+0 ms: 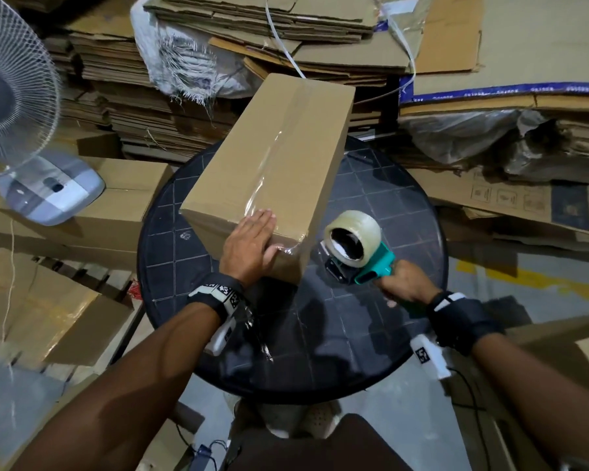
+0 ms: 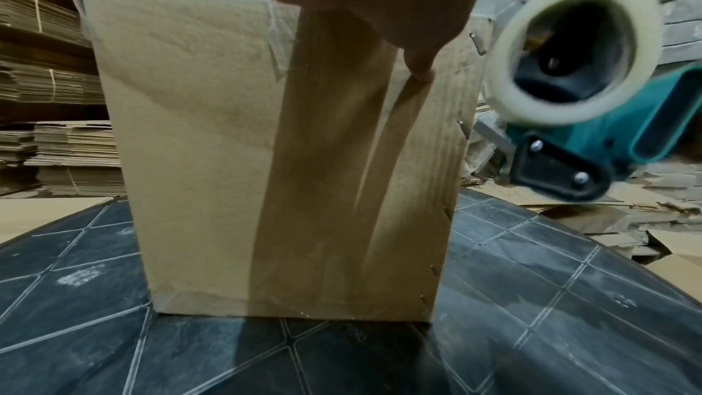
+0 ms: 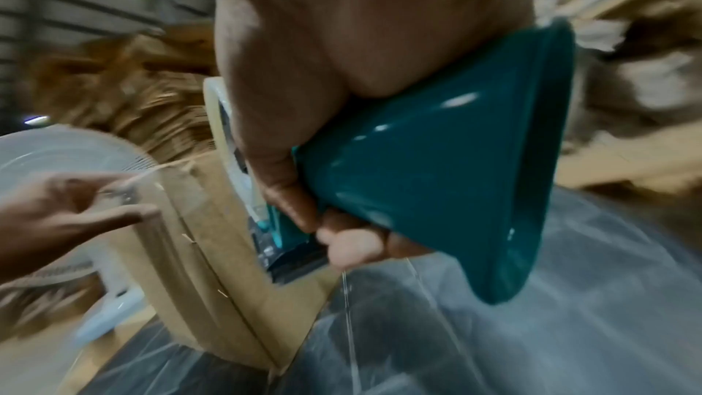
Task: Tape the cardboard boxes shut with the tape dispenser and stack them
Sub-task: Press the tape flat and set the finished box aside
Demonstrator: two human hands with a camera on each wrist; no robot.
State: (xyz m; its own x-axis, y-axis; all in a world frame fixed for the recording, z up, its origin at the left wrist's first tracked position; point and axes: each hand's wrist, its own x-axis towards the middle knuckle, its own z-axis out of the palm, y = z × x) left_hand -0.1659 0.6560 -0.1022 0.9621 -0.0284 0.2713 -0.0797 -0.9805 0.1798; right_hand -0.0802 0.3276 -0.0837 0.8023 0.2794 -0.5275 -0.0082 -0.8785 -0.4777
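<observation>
Cardboard box (image 1: 269,171), one, under flat left hand (image 1: 250,248); right hand (image 1: 403,283) grips one tape dispenser (image 1: 357,254).

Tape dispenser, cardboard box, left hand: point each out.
tape dispenser (image 1: 376,265), head view, on its teal frame below the roll
cardboard box (image 1: 296,130), head view, on its top face
left hand (image 1: 249,246), head view, on its back
</observation>
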